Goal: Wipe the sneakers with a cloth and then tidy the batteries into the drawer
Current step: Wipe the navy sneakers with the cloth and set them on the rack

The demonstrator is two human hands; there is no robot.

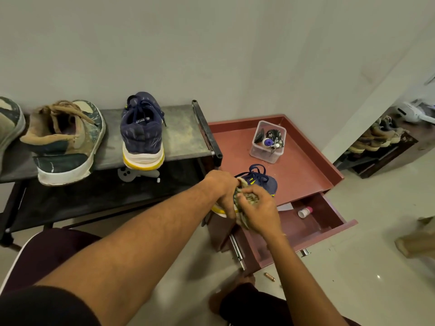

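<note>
At the red-brown metal table's front edge, the left hand grips the probably light navy mesh sneaker by its firm heel while the right hand bunches a soft olive cloth against it.

Cabinet: red-brown painted top, smooth, semi-matt sheen. On it, a navy sneaker of woven mesh with a rubbery yellow-and-white sole, and a clear, glossy plastic box. The cloth that my right hand grips against this sneaker is soft, crumpled, matt fabric. Below the top, the drawer shows the same smooth finish; its handle is shiny metal. Left of the cabinet, the rack shelf is grey, dull and scuffed; the tan sneaker there looks rough and worn. Floor beside the cabinet: glossy, smooth.
</note>
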